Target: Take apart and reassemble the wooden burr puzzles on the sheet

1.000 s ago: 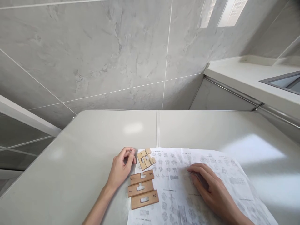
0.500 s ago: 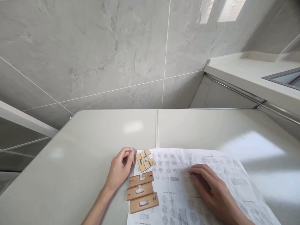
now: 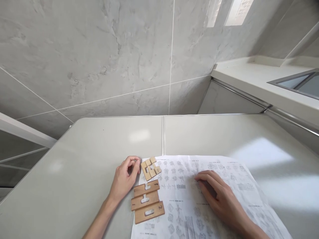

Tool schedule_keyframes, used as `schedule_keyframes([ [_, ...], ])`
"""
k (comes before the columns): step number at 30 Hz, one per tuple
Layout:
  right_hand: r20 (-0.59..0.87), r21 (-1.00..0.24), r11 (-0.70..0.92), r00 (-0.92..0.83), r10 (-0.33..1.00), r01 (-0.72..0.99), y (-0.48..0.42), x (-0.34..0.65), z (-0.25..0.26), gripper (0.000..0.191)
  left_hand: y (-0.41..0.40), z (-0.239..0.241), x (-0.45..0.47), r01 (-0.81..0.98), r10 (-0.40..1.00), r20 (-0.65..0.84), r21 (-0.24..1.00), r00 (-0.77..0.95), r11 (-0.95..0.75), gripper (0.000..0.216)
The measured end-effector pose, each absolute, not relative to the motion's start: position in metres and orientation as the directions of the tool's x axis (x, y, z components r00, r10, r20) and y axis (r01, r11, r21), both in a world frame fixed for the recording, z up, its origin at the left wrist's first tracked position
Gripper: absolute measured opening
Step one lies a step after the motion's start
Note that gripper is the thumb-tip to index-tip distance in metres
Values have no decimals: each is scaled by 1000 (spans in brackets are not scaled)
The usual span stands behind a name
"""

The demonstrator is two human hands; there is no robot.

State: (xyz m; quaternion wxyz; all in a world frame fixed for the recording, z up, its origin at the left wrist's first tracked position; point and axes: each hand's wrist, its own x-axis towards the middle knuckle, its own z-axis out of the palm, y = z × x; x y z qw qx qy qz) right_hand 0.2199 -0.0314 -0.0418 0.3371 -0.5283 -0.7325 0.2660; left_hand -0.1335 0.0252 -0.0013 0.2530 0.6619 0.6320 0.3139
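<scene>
3 slotted wood planks (image 3: 154, 197) lie flat in a row at printed sheet's (image 3: 171, 197) L edge, well in from bench's (image 3: 119, 139) far edge; small light blocks (image 3: 151, 173) grouped nr sheet's far L corner. All laid out, no plank put thru another yet. L hand (image 3: 126, 177) curled beside blocks, can't tell if gripping; R hand (image 3: 219, 196) loosely open, nothing seen in it, hides some diagrams.

Beyond glossy pale-grey round-cornered table (image 3: 112, 139): large grey marbled tiles (image 3: 112, 59); at right, long white countertop (image 3: 249, 75); at left, straight white bar (image 3: 25, 130).
</scene>
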Motion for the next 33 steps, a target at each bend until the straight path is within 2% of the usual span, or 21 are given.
schedule_keyframes([
  [33, 191, -777, 293, -235, 953, 557, -27, 218, -35, 23, 26, -1, -134, 711, 993, 122, 697, 9, -92, 31],
])
